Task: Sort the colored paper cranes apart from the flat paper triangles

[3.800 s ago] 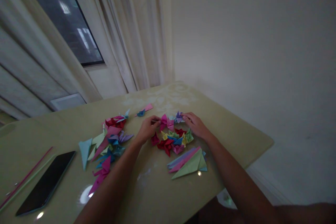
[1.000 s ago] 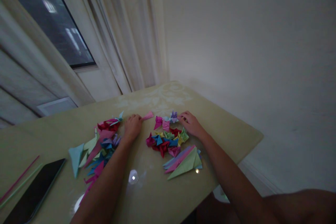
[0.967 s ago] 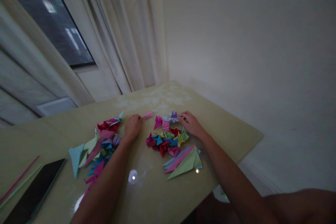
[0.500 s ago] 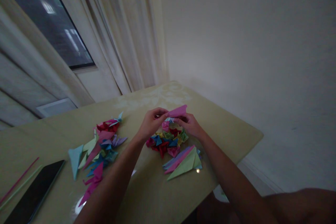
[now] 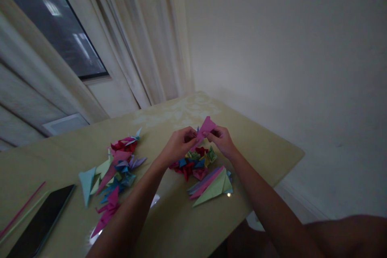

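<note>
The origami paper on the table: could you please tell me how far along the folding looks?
Done, apparently: small folded pieces heaped in a multicoloured pile beneath the hands, and a second pile further left. In hand: a pink paper piece pinched between the left hand and the right hand. Possibly left: larger, flatter triangular sheets beside the right forearm, which look only partly folded.

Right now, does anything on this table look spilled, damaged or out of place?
Nothing stands out. The pink folded paper is held untorn above the middle heap; the left heap, flat triangle stack and phone lie on the table.
</note>
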A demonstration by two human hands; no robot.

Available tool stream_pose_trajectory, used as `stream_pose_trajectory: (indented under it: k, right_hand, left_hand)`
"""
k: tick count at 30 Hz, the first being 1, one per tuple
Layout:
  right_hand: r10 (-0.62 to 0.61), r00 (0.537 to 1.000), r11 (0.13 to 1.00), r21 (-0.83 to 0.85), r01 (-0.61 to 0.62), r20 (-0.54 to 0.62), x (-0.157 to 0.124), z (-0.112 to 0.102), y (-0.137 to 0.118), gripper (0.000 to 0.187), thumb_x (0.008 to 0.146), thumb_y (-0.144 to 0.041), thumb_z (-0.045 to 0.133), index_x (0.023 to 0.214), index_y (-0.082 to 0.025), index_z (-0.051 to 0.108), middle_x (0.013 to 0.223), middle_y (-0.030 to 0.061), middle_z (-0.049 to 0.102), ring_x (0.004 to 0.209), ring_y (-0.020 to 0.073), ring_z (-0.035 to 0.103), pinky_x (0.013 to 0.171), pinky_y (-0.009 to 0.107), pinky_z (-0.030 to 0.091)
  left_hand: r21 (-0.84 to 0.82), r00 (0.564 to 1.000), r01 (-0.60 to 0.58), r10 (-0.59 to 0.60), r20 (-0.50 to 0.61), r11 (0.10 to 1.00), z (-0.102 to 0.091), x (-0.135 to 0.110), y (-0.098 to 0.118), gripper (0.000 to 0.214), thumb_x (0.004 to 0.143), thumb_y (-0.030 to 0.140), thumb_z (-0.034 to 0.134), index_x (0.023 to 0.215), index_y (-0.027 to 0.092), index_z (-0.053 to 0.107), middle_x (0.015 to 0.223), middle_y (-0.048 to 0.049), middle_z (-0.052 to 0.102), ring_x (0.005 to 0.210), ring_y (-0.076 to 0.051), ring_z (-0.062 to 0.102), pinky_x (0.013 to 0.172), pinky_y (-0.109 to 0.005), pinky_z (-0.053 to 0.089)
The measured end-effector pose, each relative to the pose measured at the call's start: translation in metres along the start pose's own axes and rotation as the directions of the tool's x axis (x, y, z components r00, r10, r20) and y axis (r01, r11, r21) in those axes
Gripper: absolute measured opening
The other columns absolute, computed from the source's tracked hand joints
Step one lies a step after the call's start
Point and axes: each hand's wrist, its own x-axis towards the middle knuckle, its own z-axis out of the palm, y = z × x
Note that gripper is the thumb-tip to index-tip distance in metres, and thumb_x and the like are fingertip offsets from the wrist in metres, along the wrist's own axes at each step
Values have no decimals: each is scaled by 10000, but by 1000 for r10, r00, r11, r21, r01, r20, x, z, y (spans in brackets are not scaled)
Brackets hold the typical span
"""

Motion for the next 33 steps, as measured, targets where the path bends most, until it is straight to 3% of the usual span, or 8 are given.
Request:
stream_pose_trajectory:
  k: [11, 15, 18, 21, 26, 30, 33]
  right_hand:
    - [3, 999, 991, 134, 4, -52, 4, -9, 3, 386, 799, -562, 818, 712, -214, 676, 625, -15, 564, 574, 132, 463, 548, 267, 402]
    - [17, 1000, 989, 146, -13, -26, 4, -11, 6, 362, 775, -532, 845, 710, -209, 695, 638, -11, 591, 562, 125, 455, 536, 265, 380]
    - [51, 998, 989, 141, -54, 24, 4, -10, 7, 413, 747, -553, 853, 640, -203, 661, 612, -8, 581, 554, 126, 454, 524, 263, 364]
    - [97, 994, 982, 171, -86, -58, 6, -12, 8, 507, 759, -666, 774, 609, -208, 616, 589, -6, 553, 554, 136, 459, 513, 263, 374]
    - [121, 980, 981, 169, -94, -156, 14, -21, 13, 499, 760, -682, 735, 653, -198, 675, 600, 12, 591, 554, 137, 490, 509, 262, 374]
    - [106, 981, 986, 148, -82, -161, 15, -22, 19, 467, 792, -648, 710, 671, -198, 685, 589, 7, 590, 524, 122, 466, 502, 262, 347]
    - [94, 987, 992, 101, -82, -129, 14, -19, 20, 461, 818, -637, 688, 688, -195, 697, 593, 8, 599, 532, 124, 484, 508, 259, 363]
  left_hand:
    - [0, 999, 4, -4, 44, 1000, -6, -2, 4, 182, 962, 349, 605, 986, 181, 670, 780, -4, 701, 598, -120, 650, 540, -221, 481]
    - [-2, 999, 38, -38, -12, 999, -2, -2, 5, 227, 970, 390, 594, 1045, 191, 676, 807, -2, 687, 591, -118, 619, 534, -226, 469]
    - [-14, 994, 64, -65, -87, 998, 7, -3, 15, 259, 972, 412, 590, 1092, 201, 681, 843, -5, 684, 602, -124, 596, 534, -237, 451]
    - [48, 994, 23, -18, -105, 999, 17, -10, 36, 240, 984, 398, 585, 1068, 212, 710, 856, -15, 708, 680, -147, 620, 611, -259, 460]
    - [134, 996, 5, 8, -91, 991, 48, -50, 61, 297, 1043, 390, 498, 1245, 265, 676, 806, -6, 709, 663, -175, 616, 613, -296, 459]
    - [264, 997, -26, 46, -69, 964, 87, -104, 35, 259, 1026, 290, 513, 1233, 292, 669, 1095, -74, 760, 970, -245, 706, 858, -382, 567]
    - [368, 995, -39, 71, -74, 929, 106, -134, 9, 283, 1031, 250, 488, 1251, 307, 658, 1101, -90, 762, 1003, -264, 708, 887, -414, 588]
